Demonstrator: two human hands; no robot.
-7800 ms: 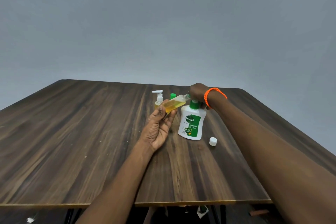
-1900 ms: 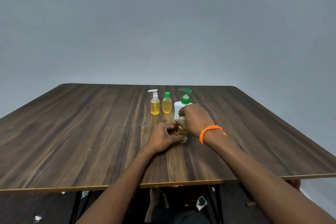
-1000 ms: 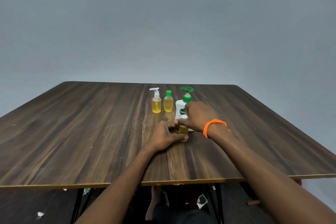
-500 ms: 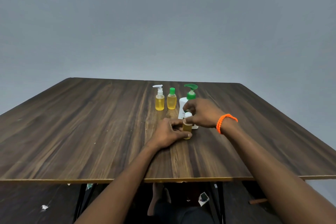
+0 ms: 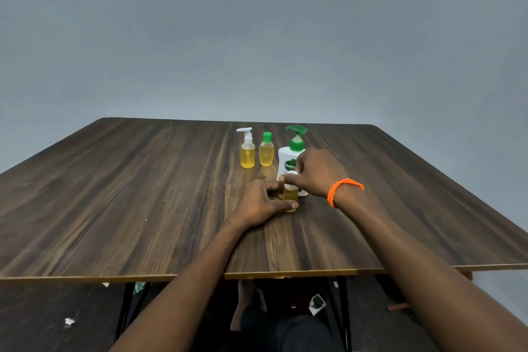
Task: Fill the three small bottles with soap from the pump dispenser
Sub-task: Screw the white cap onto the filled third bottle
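A small bottle (image 5: 290,195) of yellow soap stands upright on the wooden table (image 5: 143,194). My left hand (image 5: 264,203) grips its body low down. My right hand (image 5: 315,173), with an orange bracelet at the wrist, pinches the white cap (image 5: 291,177) on its top. Just behind them stands the white pump dispenser (image 5: 290,161) with a green pump head, partly hidden by my right hand. Further back to the left stand two more small bottles of yellow soap: one with a white pump (image 5: 247,151) and one with a green cap (image 5: 266,151).
The table's front edge (image 5: 171,276) runs just above my forearms. Below it I see dark floor, table legs (image 5: 125,306) and scraps of litter (image 5: 316,302). A plain grey wall rises behind the table.
The view has shifted slightly. My right hand has stayed on the white cap with small finger shifts, while my left hand keeps hold of the bottle on the table.
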